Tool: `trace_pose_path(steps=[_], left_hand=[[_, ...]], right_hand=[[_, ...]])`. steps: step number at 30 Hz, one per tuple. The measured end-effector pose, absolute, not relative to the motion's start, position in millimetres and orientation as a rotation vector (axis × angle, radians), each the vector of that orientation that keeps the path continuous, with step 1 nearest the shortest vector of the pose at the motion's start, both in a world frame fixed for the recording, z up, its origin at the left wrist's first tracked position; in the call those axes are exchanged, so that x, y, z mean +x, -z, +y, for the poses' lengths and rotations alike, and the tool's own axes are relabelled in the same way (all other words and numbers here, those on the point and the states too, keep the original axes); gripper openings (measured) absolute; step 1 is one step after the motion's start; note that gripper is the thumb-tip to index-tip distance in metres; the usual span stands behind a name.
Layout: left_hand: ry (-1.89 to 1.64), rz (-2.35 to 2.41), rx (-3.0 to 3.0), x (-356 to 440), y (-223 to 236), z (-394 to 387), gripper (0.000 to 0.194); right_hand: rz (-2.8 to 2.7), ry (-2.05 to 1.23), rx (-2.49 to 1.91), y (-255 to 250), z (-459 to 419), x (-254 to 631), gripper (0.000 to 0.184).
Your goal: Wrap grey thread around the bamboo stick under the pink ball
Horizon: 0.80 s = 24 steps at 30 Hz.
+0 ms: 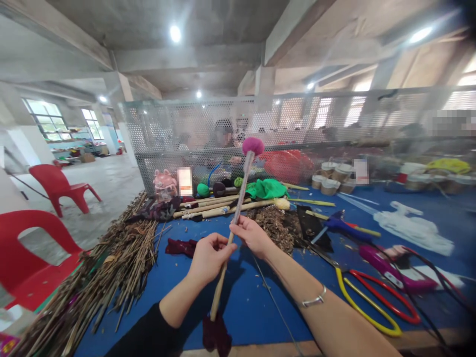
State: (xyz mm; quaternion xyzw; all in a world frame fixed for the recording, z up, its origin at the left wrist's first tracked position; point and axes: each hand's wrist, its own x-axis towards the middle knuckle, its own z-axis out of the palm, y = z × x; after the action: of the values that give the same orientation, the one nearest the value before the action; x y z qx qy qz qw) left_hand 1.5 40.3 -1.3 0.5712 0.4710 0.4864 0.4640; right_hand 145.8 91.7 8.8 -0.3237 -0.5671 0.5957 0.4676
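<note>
A wooden stick (220, 285) with a round magenta ball (253, 146) at its top slants up in front of me. Its upper shaft has a pale, shiny wrapping. My left hand (210, 258) is closed on the stick's lower middle, thumb against the fingers. Just above it, my right hand (253, 235) pinches the shaft near the wrapping's lower end. Below the stick's bottom end lies a dark maroon cloth (216, 334); whether they touch I cannot tell. Another maroon cloth (180, 247) rests on the blue table (241, 317) beyond my left hand.
Dry twigs (126, 267) cover the table's left side. Wooden sticks (219, 204), green cloth (267, 188) and dried plant bits (273, 225) lie behind. At right are scissors (366, 297), a purple tool (397, 270) with cables and white plastic (412, 225). A perforated metal screen (186, 124) stands behind.
</note>
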Motion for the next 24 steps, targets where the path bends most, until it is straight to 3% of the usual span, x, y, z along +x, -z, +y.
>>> trace_pose_path(steps=[7, 13, 21, 24], left_hand=[[-0.895, 0.829, 1.024, -2.9, -8.3, 37.9, 0.040], [-1.076, 1.084, 1.380, -5.3, -1.1, 42.7, 0.035], [-0.760, 0.754, 0.990, -7.5, -6.4, 38.9, 0.040], [-0.865, 0.836, 1.160, -7.7, -9.0, 38.3, 0.042]], right_hand=[[-1.388, -1.645, -0.716, -10.4, 87.5, 153.1, 0.043], [-1.499, -1.519, -0.864, -3.3, 91.9, 146.7, 0.042], [-1.552, -1.614, -0.699, -15.0, 84.8, 154.5, 0.040], [-1.595, -1.543, -0.774, -14.7, 87.1, 156.0, 0.038]])
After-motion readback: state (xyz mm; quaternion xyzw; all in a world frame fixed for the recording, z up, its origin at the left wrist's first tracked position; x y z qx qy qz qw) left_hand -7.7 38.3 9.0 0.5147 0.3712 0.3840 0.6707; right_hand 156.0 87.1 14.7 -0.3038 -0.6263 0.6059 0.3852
